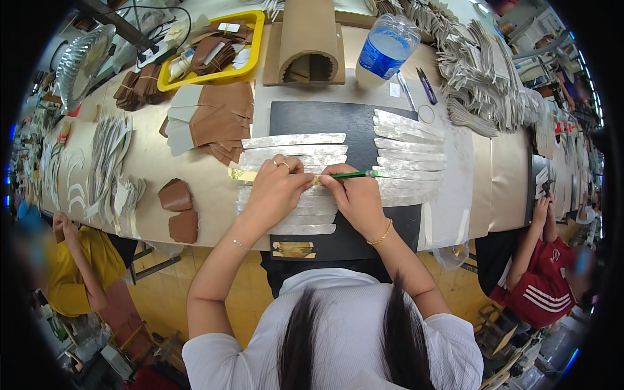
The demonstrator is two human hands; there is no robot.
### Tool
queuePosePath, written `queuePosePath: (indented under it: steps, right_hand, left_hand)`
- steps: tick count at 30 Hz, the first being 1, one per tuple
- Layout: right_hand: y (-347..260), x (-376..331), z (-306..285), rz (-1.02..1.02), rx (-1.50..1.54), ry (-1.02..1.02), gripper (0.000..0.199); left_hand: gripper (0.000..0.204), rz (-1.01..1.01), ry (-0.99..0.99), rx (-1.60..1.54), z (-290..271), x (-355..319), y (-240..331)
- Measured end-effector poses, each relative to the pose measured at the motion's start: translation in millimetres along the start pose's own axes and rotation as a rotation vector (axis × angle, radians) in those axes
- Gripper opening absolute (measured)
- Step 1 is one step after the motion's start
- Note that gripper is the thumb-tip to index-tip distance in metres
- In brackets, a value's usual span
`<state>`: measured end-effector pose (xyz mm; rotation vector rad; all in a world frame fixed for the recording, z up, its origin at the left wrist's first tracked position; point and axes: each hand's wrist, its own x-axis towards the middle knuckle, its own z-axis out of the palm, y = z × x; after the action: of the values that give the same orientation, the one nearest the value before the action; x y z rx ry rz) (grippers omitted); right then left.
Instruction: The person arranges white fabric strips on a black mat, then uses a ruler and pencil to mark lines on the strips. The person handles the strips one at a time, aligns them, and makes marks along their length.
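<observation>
I see my left hand (276, 188) pressed flat on a silver strip (286, 190) near the front edge of the tabletop (156, 162), over the black mat (325, 120). My right hand (356, 198) is pinched shut on a green pen (351, 174), its tip touching the same strip, hands nearly together

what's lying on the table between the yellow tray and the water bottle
In the head view, an arched cardboard piece, like a small tunnel, stands between the yellow tray and the water bottle.
</observation>
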<state>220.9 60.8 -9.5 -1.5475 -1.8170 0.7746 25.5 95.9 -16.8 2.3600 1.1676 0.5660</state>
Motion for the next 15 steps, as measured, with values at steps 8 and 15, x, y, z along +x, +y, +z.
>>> queuePosePath:
  steps: [8,15]
  right_hand:
    - [-1.9,8.6,6.1,-0.099,-0.154,0.034,0.021]
    - [-5.8,9.2,6.2,-0.090,-0.199,0.011,0.019]
  left_hand:
    - [0.010,-0.011,0.011,-0.012,2.3,0.5,-0.4]
    - [0.008,0.012,0.023,-0.003,3.1,0.5,-0.4]
